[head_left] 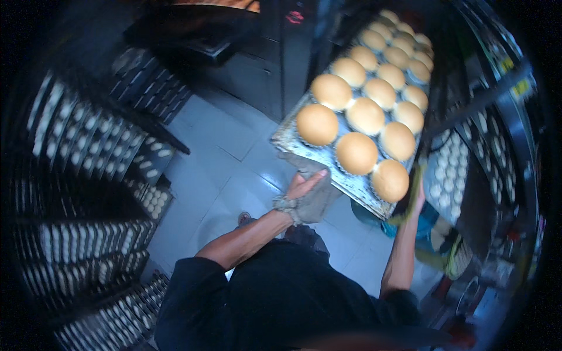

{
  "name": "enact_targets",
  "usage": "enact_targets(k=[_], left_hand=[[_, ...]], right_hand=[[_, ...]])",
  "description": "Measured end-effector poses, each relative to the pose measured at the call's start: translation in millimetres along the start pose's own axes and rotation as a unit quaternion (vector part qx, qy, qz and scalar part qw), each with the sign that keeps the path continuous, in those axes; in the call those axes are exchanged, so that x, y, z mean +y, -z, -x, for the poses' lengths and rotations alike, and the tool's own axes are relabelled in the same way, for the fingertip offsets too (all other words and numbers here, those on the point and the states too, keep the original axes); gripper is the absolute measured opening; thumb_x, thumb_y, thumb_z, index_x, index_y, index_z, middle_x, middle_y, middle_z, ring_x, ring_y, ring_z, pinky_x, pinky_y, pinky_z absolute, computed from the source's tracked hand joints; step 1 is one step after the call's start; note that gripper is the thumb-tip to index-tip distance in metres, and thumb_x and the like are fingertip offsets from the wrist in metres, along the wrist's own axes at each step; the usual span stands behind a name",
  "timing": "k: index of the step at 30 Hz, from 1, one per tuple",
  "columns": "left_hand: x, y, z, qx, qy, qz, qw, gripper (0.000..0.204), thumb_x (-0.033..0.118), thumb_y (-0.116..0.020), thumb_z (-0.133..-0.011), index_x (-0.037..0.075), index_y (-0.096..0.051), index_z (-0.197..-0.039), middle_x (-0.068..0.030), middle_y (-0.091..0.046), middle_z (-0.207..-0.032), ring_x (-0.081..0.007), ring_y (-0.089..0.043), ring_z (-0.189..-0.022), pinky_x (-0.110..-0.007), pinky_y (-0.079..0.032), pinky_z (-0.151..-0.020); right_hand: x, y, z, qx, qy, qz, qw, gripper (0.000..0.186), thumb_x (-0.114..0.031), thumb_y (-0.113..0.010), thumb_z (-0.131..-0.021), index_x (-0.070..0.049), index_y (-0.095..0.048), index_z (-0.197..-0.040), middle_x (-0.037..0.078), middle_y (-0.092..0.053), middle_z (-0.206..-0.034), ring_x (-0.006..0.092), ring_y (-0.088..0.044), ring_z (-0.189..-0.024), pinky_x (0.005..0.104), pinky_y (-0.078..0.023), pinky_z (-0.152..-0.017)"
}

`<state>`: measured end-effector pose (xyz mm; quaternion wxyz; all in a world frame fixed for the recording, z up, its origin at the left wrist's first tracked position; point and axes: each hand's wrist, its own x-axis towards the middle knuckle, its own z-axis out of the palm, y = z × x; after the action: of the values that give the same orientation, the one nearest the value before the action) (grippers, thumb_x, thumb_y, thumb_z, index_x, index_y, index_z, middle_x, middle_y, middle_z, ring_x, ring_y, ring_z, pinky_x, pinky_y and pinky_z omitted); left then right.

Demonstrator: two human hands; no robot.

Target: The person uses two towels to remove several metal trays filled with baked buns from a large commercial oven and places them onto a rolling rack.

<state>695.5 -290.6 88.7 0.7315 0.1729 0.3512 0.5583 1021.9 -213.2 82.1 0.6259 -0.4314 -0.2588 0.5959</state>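
Note:
A long baking tray (304,147) with a worn, speckled surface is held out in front of me, stretching from the centre to the upper right. Rows of round golden-brown buns (366,116) cover it. My left hand (303,186) grips the near left edge through a grey cloth (318,202), the thumb lying over the top. At the near right corner, my right hand (419,200) holds the tray's side with an olive-coloured cloth (417,182) between. Most of the right hand's fingers are hidden by the cloth and tray.
Racks (88,137) packed with trays of pale dough pieces stand along the left. To the right, another rack holds a tray of pale dough balls (448,175). A dark oven-like unit (199,38) with an orange glow is at the top. Tiled floor (225,158) lies between.

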Motion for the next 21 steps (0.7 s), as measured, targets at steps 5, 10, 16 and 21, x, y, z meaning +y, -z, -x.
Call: enact_targets(k=[5, 10, 16, 21], left_hand=[[-11, -9, -63, -0.024, -0.038, 0.018, 0.999, 0.025, 0.017, -0.065, -0.095, 0.003, -0.062, -0.115, -0.0012, -0.068, -0.103, -0.01, -0.064, -0.087, -0.028, -0.055, -0.075], [2, -21, -121, -0.074, -0.081, 0.047, 0.993, 0.013, 0.017, -0.062, -0.095, 0.006, -0.062, -0.104, -0.0018, -0.067, -0.094, -0.0125, -0.064, -0.084, -0.029, -0.055, -0.071], [3, -28, -185, -0.092, -0.034, 0.042, 0.994, 0.018, 0.019, -0.064, -0.094, 0.004, -0.063, -0.103, -0.0042, -0.067, -0.097, -0.0148, -0.065, -0.085, -0.031, -0.055, -0.073], [17, -14, -219, -0.134, 0.028, 0.009, 0.991, 0.028, 0.022, -0.062, -0.096, 0.003, -0.058, -0.116, -0.0075, -0.064, -0.113, -0.0213, -0.062, -0.102, -0.036, -0.053, -0.088]], right_hand=[[11, 70, 66, 0.02, -0.082, -0.085, 0.993, 0.047, -0.041, -0.044, -0.102, -0.004, -0.056, -0.13, 0.013, -0.064, -0.122, 0.0292, -0.063, -0.109, 0.0459, -0.05, -0.097], [28, 119, 125, 0.087, -0.177, -0.118, 0.973, 0.051, -0.046, -0.059, -0.094, -0.006, -0.058, -0.126, 0.012, -0.063, -0.122, 0.0284, -0.06, -0.11, 0.0447, -0.05, -0.096], [36, 113, 143, 0.129, -0.174, -0.118, 0.969, 0.046, -0.044, -0.061, -0.093, -0.008, -0.061, -0.121, 0.01, -0.065, -0.116, 0.028, -0.062, -0.104, 0.044, -0.052, -0.093], [48, 82, 134, 0.152, -0.218, -0.065, 0.962, 0.048, -0.038, -0.067, -0.091, -0.006, -0.058, -0.126, 0.008, -0.064, -0.117, 0.0263, -0.06, -0.107, 0.0436, -0.048, -0.095]])
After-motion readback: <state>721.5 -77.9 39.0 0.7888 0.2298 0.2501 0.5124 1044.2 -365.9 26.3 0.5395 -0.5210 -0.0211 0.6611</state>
